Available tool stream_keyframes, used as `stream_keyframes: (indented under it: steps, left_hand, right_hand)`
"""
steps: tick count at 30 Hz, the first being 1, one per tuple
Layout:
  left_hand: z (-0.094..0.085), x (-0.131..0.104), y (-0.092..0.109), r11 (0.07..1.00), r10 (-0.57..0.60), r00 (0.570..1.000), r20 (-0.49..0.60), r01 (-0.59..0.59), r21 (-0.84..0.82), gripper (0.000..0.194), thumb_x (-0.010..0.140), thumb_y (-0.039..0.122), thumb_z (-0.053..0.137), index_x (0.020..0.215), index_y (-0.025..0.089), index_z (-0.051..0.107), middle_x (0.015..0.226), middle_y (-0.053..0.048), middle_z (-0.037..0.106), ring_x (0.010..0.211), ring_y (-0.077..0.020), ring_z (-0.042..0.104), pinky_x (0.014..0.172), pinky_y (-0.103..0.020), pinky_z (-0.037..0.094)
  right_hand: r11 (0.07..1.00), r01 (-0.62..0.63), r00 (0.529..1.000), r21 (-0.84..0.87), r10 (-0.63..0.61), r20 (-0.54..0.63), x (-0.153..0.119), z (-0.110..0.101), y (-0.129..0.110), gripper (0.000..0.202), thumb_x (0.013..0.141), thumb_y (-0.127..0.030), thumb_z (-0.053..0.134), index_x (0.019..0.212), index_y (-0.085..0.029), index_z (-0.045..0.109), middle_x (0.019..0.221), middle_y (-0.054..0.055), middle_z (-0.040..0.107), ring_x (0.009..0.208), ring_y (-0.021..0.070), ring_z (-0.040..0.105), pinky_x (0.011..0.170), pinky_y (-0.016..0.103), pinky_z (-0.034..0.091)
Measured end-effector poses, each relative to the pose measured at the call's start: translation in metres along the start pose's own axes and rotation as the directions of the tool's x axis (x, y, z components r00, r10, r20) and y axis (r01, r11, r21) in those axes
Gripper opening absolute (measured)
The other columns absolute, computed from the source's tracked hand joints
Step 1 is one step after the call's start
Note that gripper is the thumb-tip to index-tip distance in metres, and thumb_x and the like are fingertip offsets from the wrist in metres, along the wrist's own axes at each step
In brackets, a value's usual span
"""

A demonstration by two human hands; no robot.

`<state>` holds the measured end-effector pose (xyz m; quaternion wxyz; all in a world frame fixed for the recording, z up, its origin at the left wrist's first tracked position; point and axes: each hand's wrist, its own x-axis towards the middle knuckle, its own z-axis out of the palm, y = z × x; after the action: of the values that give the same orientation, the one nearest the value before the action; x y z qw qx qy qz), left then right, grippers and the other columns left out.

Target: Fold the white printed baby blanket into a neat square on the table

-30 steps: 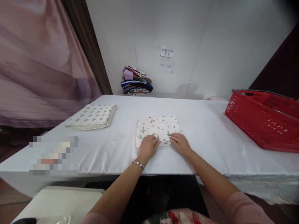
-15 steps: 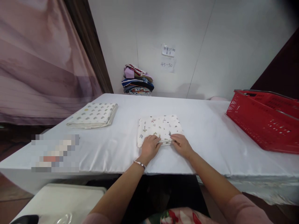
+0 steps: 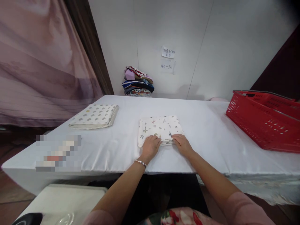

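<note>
A folded white cloth with small plant prints (image 3: 161,126) lies flat on the white-covered table (image 3: 199,125). My left hand (image 3: 150,147), with a bracelet at the wrist, grips the cloth's near edge, fingers closed around its left part. The near edge's right part is pinched by my right hand (image 3: 182,144). Folded layers show between the two hands. To the left lies another folded white cloth with grey prints (image 3: 96,115), untouched.
A red basket (image 3: 264,122) stands at the table's right end. Folded fabrics (image 3: 138,82) are stacked by the back wall. A blurred item (image 3: 58,153) lies at the left front. A pale surface (image 3: 65,200) is below left.
The view has shifted slightly. Both hands stay at the cloth's near edge, with hardly any movement.
</note>
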<state>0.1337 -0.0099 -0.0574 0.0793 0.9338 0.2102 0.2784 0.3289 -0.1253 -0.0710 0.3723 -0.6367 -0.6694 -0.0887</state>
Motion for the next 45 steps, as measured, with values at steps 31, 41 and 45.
stream_keyframes:
  steps: [31, 41, 45]
  left_hand:
    - [-0.001, -0.002, 0.005, 0.991, 0.041, 0.999, 0.006, -0.041, 0.131, 0.025, 0.085, 0.014, 0.045, 0.101, 0.025, 0.061, 0.116, -0.005, 0.057, 0.097, -0.0221, 0.052, 0.08, -0.037, 0.042]
    - [0.005, 0.002, 0.005, 0.991, 0.01, 1.0, -0.005, -0.009, 0.132, 0.019, 0.089, 0.024, 0.045, 0.094, 0.023, 0.063, 0.112, -0.006, 0.058, 0.096, -0.0213, 0.052, 0.081, -0.038, 0.041]
    - [0.004, 0.002, 0.004, 0.991, 0.021, 1.0, 0.004, -0.021, 0.136, 0.019, 0.089, 0.021, 0.045, 0.093, 0.023, 0.063, 0.113, -0.005, 0.059, 0.096, -0.0214, 0.052, 0.08, -0.037, 0.041]
  right_hand:
    - [0.993, 0.092, 0.996, -0.077, -0.09, 0.027, -0.002, -0.005, 0.008, 0.025, 0.087, -0.018, 0.045, 0.103, -0.021, 0.063, 0.114, 0.008, 0.061, 0.105, 0.0211, 0.056, 0.09, 0.042, 0.047]
    - [0.986, 0.088, 0.994, -0.143, -0.078, 0.074, 0.002, 0.0, 0.009, 0.024, 0.089, -0.022, 0.044, 0.098, -0.021, 0.066, 0.112, 0.009, 0.063, 0.103, 0.0229, 0.056, 0.089, 0.042, 0.047]
    - [0.991, 0.056, 0.998, -0.121, -0.052, 0.031, 0.001, -0.004, 0.006, 0.026, 0.09, -0.018, 0.04, 0.094, -0.02, 0.065, 0.107, 0.008, 0.063, 0.101, 0.0208, 0.056, 0.087, 0.04, 0.048]
